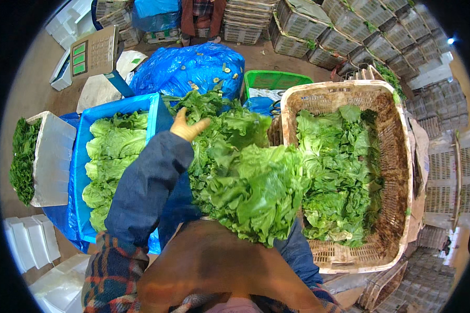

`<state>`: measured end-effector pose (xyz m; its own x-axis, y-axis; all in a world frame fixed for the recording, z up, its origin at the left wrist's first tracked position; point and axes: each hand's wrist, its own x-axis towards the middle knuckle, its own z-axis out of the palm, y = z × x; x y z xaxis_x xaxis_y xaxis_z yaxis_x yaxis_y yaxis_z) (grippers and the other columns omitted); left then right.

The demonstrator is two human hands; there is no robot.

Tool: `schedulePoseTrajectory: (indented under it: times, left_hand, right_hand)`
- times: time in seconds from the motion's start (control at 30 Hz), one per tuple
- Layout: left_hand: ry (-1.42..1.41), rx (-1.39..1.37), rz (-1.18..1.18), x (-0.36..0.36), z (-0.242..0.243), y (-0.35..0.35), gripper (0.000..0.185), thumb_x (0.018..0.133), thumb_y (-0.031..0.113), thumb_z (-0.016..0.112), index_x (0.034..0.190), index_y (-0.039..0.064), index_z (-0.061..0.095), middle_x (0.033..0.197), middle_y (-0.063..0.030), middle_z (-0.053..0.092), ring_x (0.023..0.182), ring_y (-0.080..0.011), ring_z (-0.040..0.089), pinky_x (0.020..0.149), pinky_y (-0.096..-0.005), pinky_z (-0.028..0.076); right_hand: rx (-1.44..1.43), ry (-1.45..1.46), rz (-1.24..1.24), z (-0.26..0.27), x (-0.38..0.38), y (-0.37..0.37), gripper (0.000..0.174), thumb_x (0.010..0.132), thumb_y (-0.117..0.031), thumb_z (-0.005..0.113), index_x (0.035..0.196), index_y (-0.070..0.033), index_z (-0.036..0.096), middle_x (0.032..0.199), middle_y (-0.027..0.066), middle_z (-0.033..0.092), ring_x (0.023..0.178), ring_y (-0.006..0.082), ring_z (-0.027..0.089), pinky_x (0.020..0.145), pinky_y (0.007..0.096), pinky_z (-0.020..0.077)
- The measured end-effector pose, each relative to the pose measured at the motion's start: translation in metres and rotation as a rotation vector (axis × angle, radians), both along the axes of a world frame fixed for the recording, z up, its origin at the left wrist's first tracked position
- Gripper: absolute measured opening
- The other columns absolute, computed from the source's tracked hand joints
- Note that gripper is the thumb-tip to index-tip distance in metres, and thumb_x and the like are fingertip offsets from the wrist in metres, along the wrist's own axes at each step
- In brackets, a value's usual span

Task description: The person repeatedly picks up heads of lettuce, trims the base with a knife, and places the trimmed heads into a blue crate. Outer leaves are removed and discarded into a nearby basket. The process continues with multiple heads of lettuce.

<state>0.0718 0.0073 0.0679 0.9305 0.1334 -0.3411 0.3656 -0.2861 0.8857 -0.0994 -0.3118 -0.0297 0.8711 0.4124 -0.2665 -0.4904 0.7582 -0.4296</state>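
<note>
My left hand [188,125], in what looks like a pale yellow glove, is spread with thumb and fingers apart. It hovers over or brushes a heap of leafy greens [207,103]; contact cannot be told. A large leafy lettuce bunch [262,187], slightly blurred, fills the middle in front of my right forearm [295,250]. Those leaves hide my right hand, so its grip is not visible. At left, lettuce heads [111,164] lie in a row inside a blue-lined box [80,156]. To the right, more leafy lettuce [333,180] lies in a dirty white plastic crate [405,164].
Beyond the greens sit a blue plastic-covered bundle [188,66] with scraps on top, a green basket [278,76] and a digital scale [96,53]. A foam box of dark greens [55,164] stands far left. Stacked crates [344,35] and another person [201,19] are behind.
</note>
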Motion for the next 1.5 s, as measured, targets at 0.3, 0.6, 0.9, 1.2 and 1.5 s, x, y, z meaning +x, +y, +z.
schedulePoseTrajectory:
  times: [0.3,0.6,0.9,1.2,1.5]
  left_hand:
    - [-0.209,0.276,-0.785,-0.038,0.053,-0.07,0.03,0.089,0.031,0.069,0.097,0.002,0.068,0.107,-0.0195,0.068,0.105,-0.0366,0.064,0.093,-0.0422,0.051]
    - [-0.171,-0.041,-0.857,-0.035,0.117,0.033,0.023,0.083,0.017,0.069,0.094,-0.004,0.068,0.089,-0.0136,0.071,0.083,-0.0245,0.067,0.079,-0.0371,0.054]
    - [-0.266,0.235,-0.43,-0.024,-0.009,0.073,0.077,0.095,0.026,0.069,0.157,0.002,0.029,0.15,-0.024,0.049,0.139,-0.0311,0.047,0.114,-0.0427,0.039]
    - [-0.13,-0.603,-0.229,-0.133,-0.075,0.004,0.12,0.06,0.033,0.1,0.155,0.007,0.031,0.146,-0.0116,0.052,0.135,-0.0255,0.048,0.113,-0.0401,0.04]
    - [-0.176,-0.121,-0.681,-0.127,-0.047,0.068,0.119,0.058,0.033,0.097,0.153,-0.003,0.034,0.144,-0.0212,0.053,0.137,-0.0293,0.049,0.115,-0.0387,0.037]
  right_hand:
    - [-0.038,-0.32,0.016,0.019,0.054,0.018,0.075,0.093,-0.05,0.069,0.148,-0.006,0.045,0.138,0.0129,0.059,0.124,0.0265,0.06,0.104,0.0443,0.0527]
    - [-0.234,-0.163,0.378,0.027,0.057,0.035,0.061,0.092,-0.03,0.075,0.141,-0.001,0.052,0.132,0.0141,0.064,0.116,0.024,0.065,0.102,0.0398,0.0537]
    - [-0.331,-0.094,-0.1,0.031,0.036,0.044,0.06,0.086,-0.029,0.082,0.135,-0.004,0.057,0.124,0.0106,0.067,0.107,0.0224,0.068,0.093,0.0381,0.0571]
    - [-0.975,-0.3,-0.123,0.113,0.03,0.117,0.049,0.083,-0.022,0.087,0.123,-0.005,0.065,0.111,0.0014,0.066,0.096,0.0094,0.06,0.083,0.024,0.0509]
    - [-1.616,-1.173,0.2,0.184,0.069,0.099,0.058,0.074,-0.017,0.087,0.127,-0.009,0.067,0.123,0.0142,0.064,0.109,0.0311,0.064,0.093,0.0353,0.0526]
